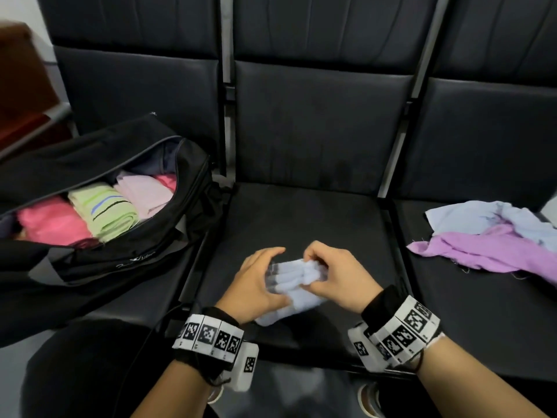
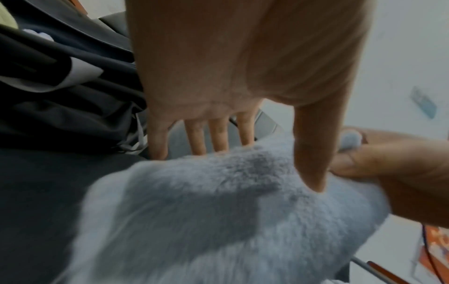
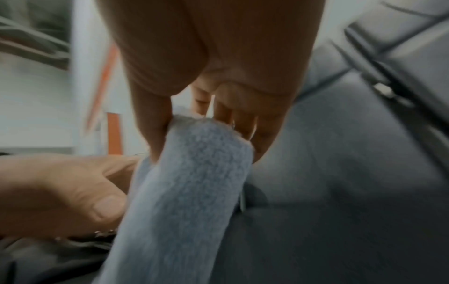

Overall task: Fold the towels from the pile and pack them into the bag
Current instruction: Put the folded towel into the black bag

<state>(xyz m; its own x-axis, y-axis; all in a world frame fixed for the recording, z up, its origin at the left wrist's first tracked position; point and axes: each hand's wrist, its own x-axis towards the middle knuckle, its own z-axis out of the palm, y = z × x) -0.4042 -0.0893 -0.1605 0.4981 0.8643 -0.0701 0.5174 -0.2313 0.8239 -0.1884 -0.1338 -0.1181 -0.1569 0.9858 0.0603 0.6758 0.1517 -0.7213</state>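
A pale blue fluffy towel (image 1: 297, 286), folded into a narrow thick strip, is held just above the middle seat (image 1: 301, 212). My left hand (image 1: 275, 276) cups its left end, fingers behind the towel (image 2: 206, 211) and thumb pressed on its near face. My right hand (image 1: 313, 271) pinches the right end of the towel (image 3: 189, 192) between thumb and fingers. On the left seat the black bag (image 1: 120, 155) lies open, with folded pink (image 1: 51, 221), green striped (image 1: 105, 212) and pale pink (image 1: 147, 194) towels inside. The unfolded pile, light blue (image 1: 482, 218) over purple (image 1: 482, 251), lies on the right seat.
Dark padded seat backs rise behind the three seats, with metal frame bars (image 1: 229, 116) between them. My dark-clad knee (image 1: 90, 357) fills the lower left, and a shoe (image 1: 370, 399) shows below the seat edge.
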